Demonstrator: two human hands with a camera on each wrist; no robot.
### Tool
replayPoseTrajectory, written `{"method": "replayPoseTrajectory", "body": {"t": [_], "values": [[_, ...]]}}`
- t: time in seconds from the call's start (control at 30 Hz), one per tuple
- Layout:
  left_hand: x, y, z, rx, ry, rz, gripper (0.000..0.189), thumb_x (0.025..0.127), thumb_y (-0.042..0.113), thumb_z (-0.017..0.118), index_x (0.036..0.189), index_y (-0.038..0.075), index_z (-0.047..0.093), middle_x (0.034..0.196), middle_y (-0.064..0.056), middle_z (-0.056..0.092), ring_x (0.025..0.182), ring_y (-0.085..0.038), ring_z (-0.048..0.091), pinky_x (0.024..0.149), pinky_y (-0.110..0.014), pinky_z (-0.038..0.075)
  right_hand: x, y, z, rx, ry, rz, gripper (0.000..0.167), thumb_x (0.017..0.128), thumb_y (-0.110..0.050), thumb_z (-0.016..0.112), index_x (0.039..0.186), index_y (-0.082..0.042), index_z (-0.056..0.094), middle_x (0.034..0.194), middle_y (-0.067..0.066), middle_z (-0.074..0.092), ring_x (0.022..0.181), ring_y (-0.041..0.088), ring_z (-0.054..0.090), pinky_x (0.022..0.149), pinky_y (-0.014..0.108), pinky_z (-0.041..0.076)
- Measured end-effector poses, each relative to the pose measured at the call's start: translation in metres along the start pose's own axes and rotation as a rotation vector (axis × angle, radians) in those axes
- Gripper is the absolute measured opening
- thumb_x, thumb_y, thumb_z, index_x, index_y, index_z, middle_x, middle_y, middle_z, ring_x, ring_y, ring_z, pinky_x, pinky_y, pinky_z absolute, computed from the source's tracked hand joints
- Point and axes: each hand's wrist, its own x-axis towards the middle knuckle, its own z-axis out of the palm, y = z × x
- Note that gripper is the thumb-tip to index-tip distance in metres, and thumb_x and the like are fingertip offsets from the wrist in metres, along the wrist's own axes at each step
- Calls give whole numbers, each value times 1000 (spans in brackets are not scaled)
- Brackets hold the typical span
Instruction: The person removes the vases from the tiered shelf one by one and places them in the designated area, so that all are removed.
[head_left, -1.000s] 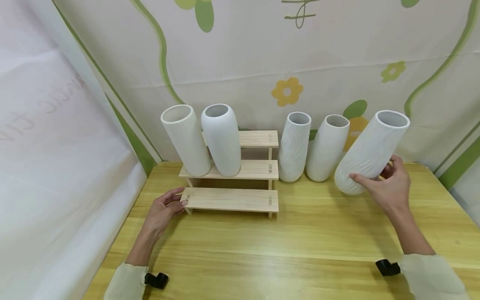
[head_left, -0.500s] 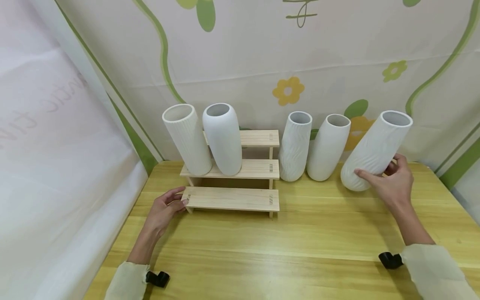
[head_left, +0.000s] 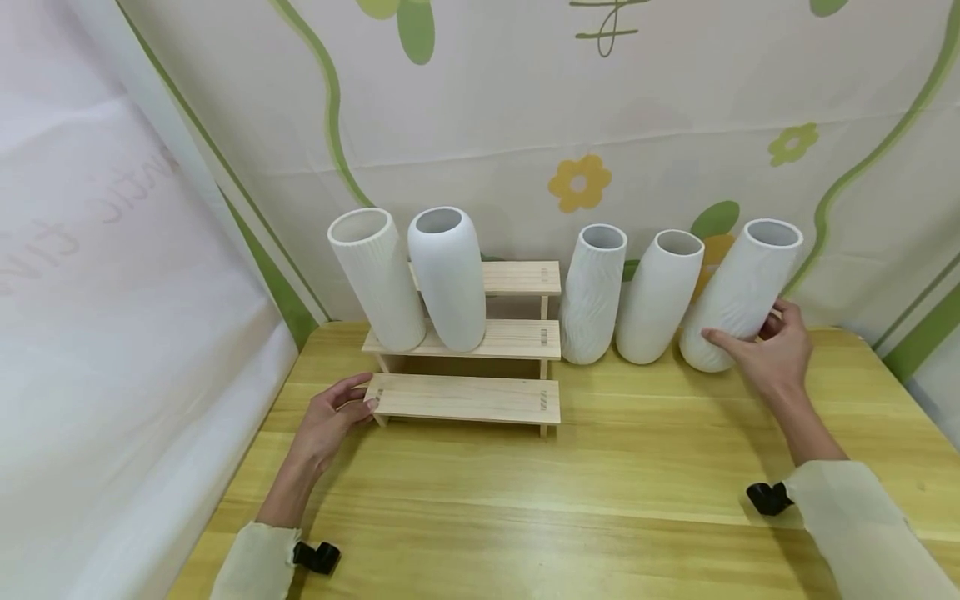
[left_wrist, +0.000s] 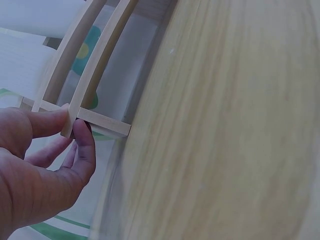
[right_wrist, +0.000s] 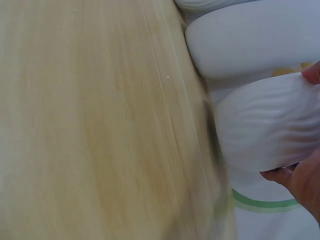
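At the right end of the vase row, my right hand (head_left: 776,350) grips the lower part of a white wavy-textured vase (head_left: 742,292), thumb in front and fingers behind. In the right wrist view the base of this vase is close to the table. My left hand (head_left: 330,421) pinches the left end of the lowest step of a three-tier wooden stand (head_left: 465,397). The left wrist view shows thumb and forefinger on either side of that board's end (left_wrist: 75,112). On the middle step stand a ribbed white vase (head_left: 378,283) and a smooth white vase (head_left: 450,283).
A textured vase (head_left: 592,296) and a smooth vase (head_left: 658,300) stand on the table (head_left: 480,517) between the stand and the gripped vase. Behind everything hangs a white cloth (head_left: 480,100) with printed flowers. Another white cloth (head_left: 112,333) borders the left side.
My right hand has moved the wavy vase back, first slightly right and then left toward the neighbouring smooth vase, and it leans less. My left hand stays on the stand.
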Motion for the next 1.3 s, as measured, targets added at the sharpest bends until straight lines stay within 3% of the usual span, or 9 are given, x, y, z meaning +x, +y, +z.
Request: {"method": "replayPoseTrajectory", "body": {"t": [0.23, 0.43, 0.53, 0.7, 0.93, 1.3], "values": [[-1, 1, 1, 0, -6, -1, 60, 106, 14, 69, 162, 7, 47, 147, -21, 50, 105, -6, 66, 93, -21, 61, 7, 7, 9, 10, 17, 38, 91, 77, -28, 99, 152, -22, 47, 110, -25, 56, 101, -7, 55, 82, 6, 46], [-1, 2, 2, -5, -5, 3, 60, 106, 13, 69, 162, 6, 47, 148, -22, 50, 105, -6, 66, 93, -20, 62, 11, 7, 15, 6, 3, 47, 96, 81, -32, 96, 159, -24, 41, 142, 0, 61, 113, -1, 56, 89, 9, 46], [-1, 2, 2, -7, -4, 6, 60, 106, 12, 69, 162, 6, 47, 148, -22, 50, 105, -6, 66, 93, -21, 62, 13, 6, 19, 8, -3, 36, 95, 82, -31, 95, 160, -25, 41, 149, 7, 58, 121, 5, 57, 95, 13, 48], [-2, 3, 1, 5, -7, 5, 60, 107, 13, 68, 162, 7, 47, 148, -22, 51, 105, -5, 67, 95, -22, 62, 14, 5, 22, -7, -30, 7, 95, 85, -32, 92, 162, -22, 37, 154, 12, 54, 131, 15, 56, 106, 21, 50], [-2, 3, -1, 7, -6, 9, 60, 107, 14, 68, 162, 6, 46, 148, -22, 51, 105, -6, 67, 94, -22, 62, 13, 7, 24, -30, -56, -26, 97, 87, -36, 91, 162, -18, 34, 149, 14, 53, 131, 20, 54, 105, 21, 49], [-1, 0, 0, 2, -13, 7, 60, 107, 14, 69, 162, 7, 46, 147, -21, 50, 105, -5, 67, 95, -22, 62, 9, 9, 23, 7, -91, -24, 102, 90, -37, 88, 168, -18, 25, 164, 23, 45, 148, 34, 47, 126, 41, 44]]}}
